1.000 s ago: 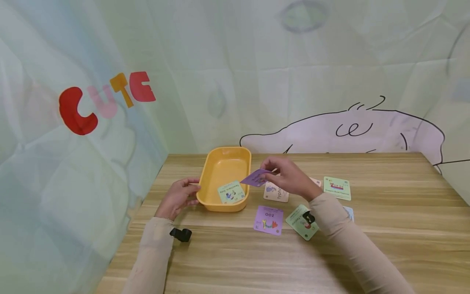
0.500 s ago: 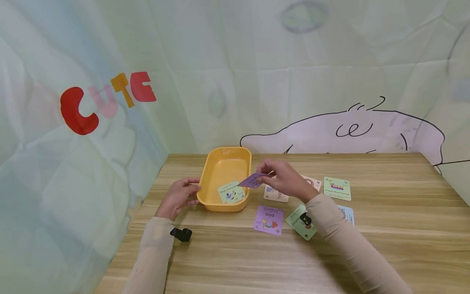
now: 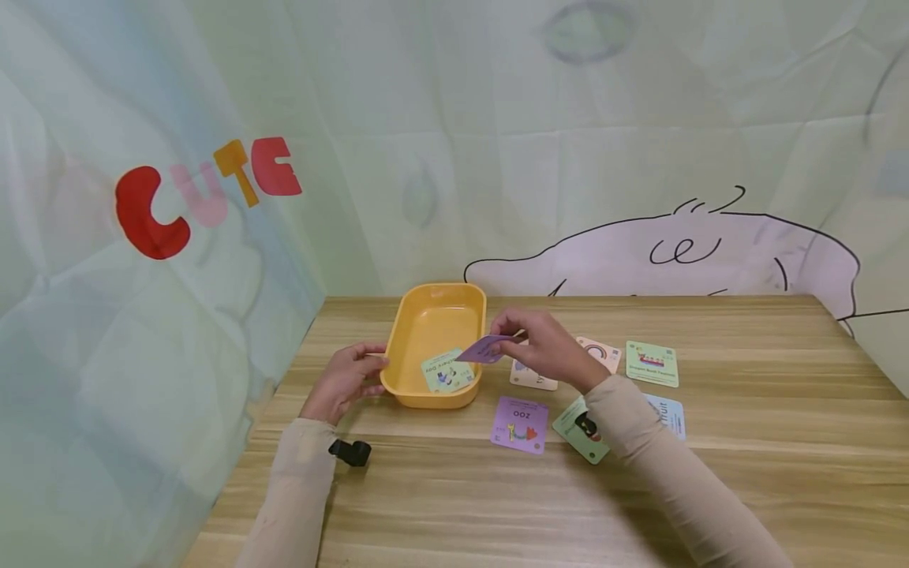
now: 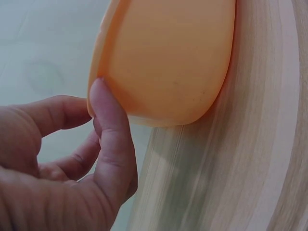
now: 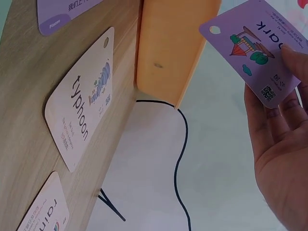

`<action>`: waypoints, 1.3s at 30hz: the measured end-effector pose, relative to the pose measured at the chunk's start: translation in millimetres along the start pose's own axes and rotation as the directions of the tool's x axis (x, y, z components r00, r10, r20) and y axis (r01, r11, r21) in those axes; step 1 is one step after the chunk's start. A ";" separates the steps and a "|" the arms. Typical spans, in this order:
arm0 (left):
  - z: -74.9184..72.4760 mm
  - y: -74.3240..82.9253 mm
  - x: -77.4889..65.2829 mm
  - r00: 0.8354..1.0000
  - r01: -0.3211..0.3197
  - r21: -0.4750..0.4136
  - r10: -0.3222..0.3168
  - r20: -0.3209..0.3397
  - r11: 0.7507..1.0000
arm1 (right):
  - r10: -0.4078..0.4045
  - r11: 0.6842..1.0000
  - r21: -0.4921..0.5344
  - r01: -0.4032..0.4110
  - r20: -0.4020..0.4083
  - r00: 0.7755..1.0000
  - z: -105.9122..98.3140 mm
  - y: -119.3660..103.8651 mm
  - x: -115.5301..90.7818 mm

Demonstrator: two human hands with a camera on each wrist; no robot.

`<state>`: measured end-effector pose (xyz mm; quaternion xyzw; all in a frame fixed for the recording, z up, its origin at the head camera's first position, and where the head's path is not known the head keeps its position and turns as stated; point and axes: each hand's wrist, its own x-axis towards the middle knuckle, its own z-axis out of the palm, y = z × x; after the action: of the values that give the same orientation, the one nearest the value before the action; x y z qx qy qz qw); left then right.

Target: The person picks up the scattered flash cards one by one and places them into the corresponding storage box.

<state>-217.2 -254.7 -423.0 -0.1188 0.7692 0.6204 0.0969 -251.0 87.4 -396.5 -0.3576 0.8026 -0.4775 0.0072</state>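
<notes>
My left hand [image 3: 342, 383] pinches the left rim of a yellow plastic tray [image 3: 440, 327] between thumb and fingers; the left wrist view shows this grip on the tray [image 4: 168, 53] close up. Inside the tray's near end lies a green Teachers' Day card [image 3: 447, 375]. Above the tray's right rim, my right hand [image 3: 550, 351] holds a purple card, tilted. In the right wrist view that park card [image 5: 252, 53] shows a little house picture, its edge pinched by the thumb and fingers. A typhoon card [image 3: 531, 379] lies partly hidden under this hand.
On the wooden table [image 3: 440, 489] right of the tray lie a purple zoo card [image 3: 521, 426], a green card [image 3: 571, 426], a rainbow card [image 3: 599, 351], a Dragon Boat Festival card [image 3: 652, 364] and a blue fruit card [image 3: 671, 414]. A printed cloth [image 3: 426, 158] stands behind.
My right hand has drifted slightly left with the park card, which now reaches further over the tray. More of the rainbow and fruit cards shows. My left hand has stayed on the rim.
</notes>
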 end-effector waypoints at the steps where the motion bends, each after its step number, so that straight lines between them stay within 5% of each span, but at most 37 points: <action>1: 0.0 0.1 0.0 1.000 0.002 -0.001 -0.002 -0.001 1.000 | -0.003 1.000 0.000 0.003 -0.002 1.000 0.4 -0.4 0.3; 33: 0.1 1.1 -1.0 1.000 0.017 -0.007 -0.017 -0.011 1.000 | -0.138 0.990 0.038 0.140 -0.039 0.990 15.7 -2.5 4.7; 39: 0.4 1.7 -1.0 1.000 0.010 -0.016 -0.010 -0.003 1.000 | -0.144 0.989 -0.020 0.143 -0.014 0.990 20.0 1.4 6.8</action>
<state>-216.8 -253.9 -421.2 -0.1242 0.7638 0.6258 0.0977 -249.8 68.7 -406.2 -0.4107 0.7793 -0.4718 -0.0368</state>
